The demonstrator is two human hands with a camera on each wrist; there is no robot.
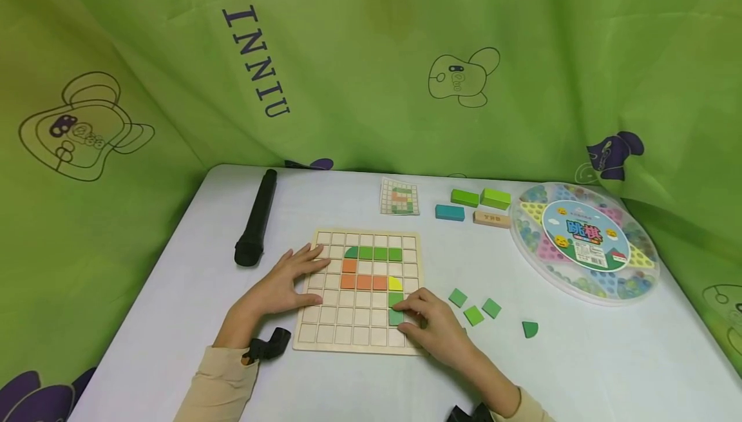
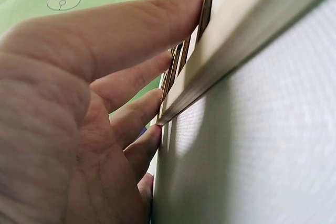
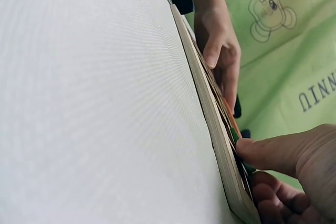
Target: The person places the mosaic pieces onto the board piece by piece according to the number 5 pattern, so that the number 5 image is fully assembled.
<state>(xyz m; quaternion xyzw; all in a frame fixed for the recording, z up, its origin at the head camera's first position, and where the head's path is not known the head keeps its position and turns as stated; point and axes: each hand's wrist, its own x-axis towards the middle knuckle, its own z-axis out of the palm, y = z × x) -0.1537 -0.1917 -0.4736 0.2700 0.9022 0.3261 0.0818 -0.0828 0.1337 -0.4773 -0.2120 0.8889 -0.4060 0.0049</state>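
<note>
"What is nearest?"

"Tan sleeves (image 1: 220,383), a black device (image 1: 269,345) by the left wrist, then the right hand (image 1: 435,325)."

"Its fingers?"

"Narrow: thumb and index pinch a green tile (image 1: 396,318) over a cell toward the lower right of the board (image 1: 344,316). Whether it is fully seated, I cannot tell."

"And beside that hand?"

"A green quarter-piece (image 1: 530,329) and three loose tiles (image 1: 473,316) lie on the counter (image 1: 568,370), right of the board."

"The left hand (image 1: 284,283)?"

"Fingers spread wide, fingertips resting on the board's left side. It grips nothing."

"What else is on the board?"

"Just above the pinched tile, another green one; above that, a yellow piece (image 1: 395,283). Orange tiles (image 1: 364,282) run left from it and turn up one cell. Farther up is a green row (image 1: 380,254), its left end rounded."

"Beyond the board?"

"A microphone (image 1: 255,222) far left, a round game box (image 1: 585,235) far right. Between them, four blocks (image 1: 449,212) near the box and a pattern card (image 1: 399,196). Behind everything, a green curtain (image 1: 359,87)."
</note>
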